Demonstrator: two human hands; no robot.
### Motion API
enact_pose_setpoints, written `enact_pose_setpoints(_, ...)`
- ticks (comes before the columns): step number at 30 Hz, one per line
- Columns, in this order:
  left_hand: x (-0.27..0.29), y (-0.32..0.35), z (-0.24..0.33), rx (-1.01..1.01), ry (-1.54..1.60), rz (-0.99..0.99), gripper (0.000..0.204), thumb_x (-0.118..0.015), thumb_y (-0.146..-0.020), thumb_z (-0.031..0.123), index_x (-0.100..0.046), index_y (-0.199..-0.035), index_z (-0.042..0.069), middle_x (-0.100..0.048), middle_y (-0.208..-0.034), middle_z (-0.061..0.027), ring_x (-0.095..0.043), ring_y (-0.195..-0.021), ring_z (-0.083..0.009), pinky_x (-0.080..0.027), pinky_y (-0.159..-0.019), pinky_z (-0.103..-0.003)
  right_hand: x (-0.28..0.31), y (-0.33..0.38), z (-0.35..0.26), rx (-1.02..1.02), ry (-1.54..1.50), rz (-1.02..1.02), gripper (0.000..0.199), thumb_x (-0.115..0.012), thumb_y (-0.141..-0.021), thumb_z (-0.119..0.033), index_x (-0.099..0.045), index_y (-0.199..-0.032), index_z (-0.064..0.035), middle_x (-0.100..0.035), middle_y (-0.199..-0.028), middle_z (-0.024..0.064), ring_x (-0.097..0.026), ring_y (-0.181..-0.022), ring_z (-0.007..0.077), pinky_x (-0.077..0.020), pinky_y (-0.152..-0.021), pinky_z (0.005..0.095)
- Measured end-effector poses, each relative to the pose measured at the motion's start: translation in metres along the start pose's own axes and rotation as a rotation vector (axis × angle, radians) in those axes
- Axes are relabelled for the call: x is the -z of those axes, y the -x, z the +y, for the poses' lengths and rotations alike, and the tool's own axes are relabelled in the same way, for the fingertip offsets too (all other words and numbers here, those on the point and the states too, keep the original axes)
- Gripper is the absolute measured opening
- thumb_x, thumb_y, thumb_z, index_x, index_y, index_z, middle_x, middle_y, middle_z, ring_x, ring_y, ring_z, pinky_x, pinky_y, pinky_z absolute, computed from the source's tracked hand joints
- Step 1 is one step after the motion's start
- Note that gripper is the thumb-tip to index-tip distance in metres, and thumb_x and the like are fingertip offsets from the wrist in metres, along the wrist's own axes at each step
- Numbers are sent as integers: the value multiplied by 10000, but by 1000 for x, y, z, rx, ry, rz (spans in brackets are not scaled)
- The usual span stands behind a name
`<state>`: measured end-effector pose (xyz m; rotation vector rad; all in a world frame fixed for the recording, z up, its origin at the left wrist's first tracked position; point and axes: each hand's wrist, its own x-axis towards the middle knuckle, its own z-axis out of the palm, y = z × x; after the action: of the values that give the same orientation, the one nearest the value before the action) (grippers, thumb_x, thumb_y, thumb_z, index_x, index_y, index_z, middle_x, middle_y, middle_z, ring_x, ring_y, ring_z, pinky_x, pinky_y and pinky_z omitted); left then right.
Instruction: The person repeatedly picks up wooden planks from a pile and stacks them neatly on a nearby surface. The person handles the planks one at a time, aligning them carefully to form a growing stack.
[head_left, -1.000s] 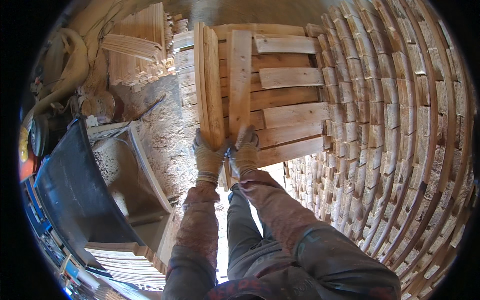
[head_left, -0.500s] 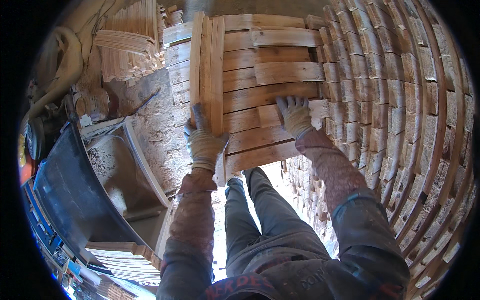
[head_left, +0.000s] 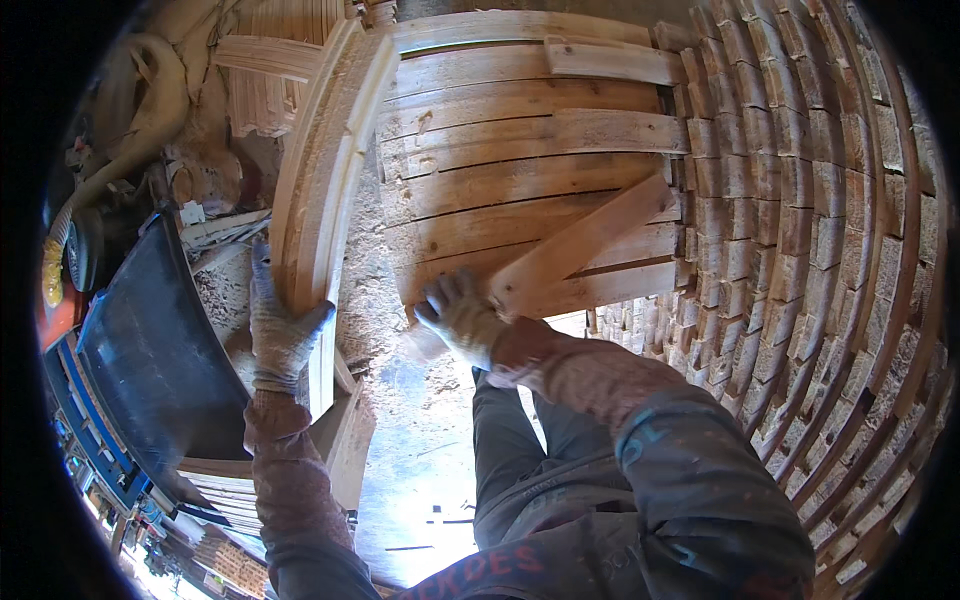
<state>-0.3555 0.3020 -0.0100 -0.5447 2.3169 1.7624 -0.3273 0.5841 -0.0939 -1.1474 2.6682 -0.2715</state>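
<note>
My left hand, in a pale work glove, grips a bundle of long wooden boards near its closer end, thumb on the right side. The bundle is tilted, off the left side of a stack of planks. My right hand, also gloved, is over the stack's near left corner with its fingers apart. Beside its fingertips and wrist, a short loose board lies diagonally on the planks. Something pale and blurred shows just below the right fingers; I cannot make it out.
Stacked timber rows rise along the right side. At left stands a dark curved panel of a bin or machine, with a thick hose beyond it. More boards are piled at the far left. Sawdust covers the floor.
The long boards have moved left off the plank stack with my left hand. My right hand has moved left and nearer, and a short board has turned diagonal.
</note>
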Motion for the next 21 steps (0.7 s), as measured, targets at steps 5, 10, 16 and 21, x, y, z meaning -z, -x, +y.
enact_pose_setpoints(5,-12,38,-14,14,155,101,1228,-835,-702,-128,-139,-1678,139,-447,-1533,-177,-571,-1271,-273,-590,-1012,-358,53,56,66,-1238,-790,89,1344,-915,-669,-565,-159,-1639,-24,-294,-1642,276,-362,-1493,439,-345,-1188,577)
enact_pose_setpoints(10,-94,41,-15,-76,405,-11,1276,-797,-712,-159,-50,-1691,177,-327,-1641,-187,-503,-1361,-286,-553,-1061,-371,41,28,93,-2008,-619,146,1515,-955,-647,-533,33,-1632,57,-259,-1615,371,-460,-1430,426,-468,-1124,470)
enact_pose_setpoints(16,-113,32,-18,-62,167,-36,1203,-774,-723,-168,-107,-1683,113,-391,-1585,-164,-537,-1320,-259,-554,-1008,-319,35,67,47,-1739,-1114,599,1311,-887,-741,-249,25,-1639,40,-403,-1531,273,-583,-1251,353,-572,-953,427)
enact_pose_setpoints(21,-112,25,-30,-96,-1,1,1184,-813,-714,-114,-135,-1669,66,-415,-1548,-180,-523,-1332,-274,-524,-1062,-352,58,28,30,-981,-1572,765,1072,-804,-813,-182,-141,-1637,-2,-523,-1273,132,-587,-1044,226,-546,-835,344)
